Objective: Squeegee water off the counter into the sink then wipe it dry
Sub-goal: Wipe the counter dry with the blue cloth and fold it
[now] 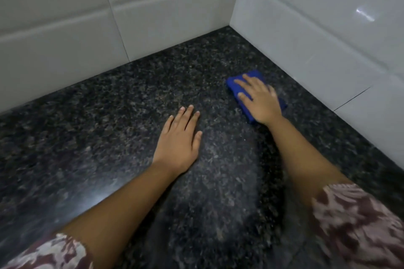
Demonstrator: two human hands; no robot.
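The dark speckled granite counter (109,137) fills the view. A folded blue cloth (235,85) lies on it near the right wall, and my right hand (260,100) presses flat on top of it, fingers spread, covering most of it. My left hand (181,137) rests palm down on the bare counter, to the left of the cloth and nearer to me, holding nothing. No squeegee and no sink are in view.
White tiled walls meet at a corner (231,24) behind the counter, one along the back (87,17) and one along the right (328,39). Patterned short sleeves (354,225) show at the bottom corners.
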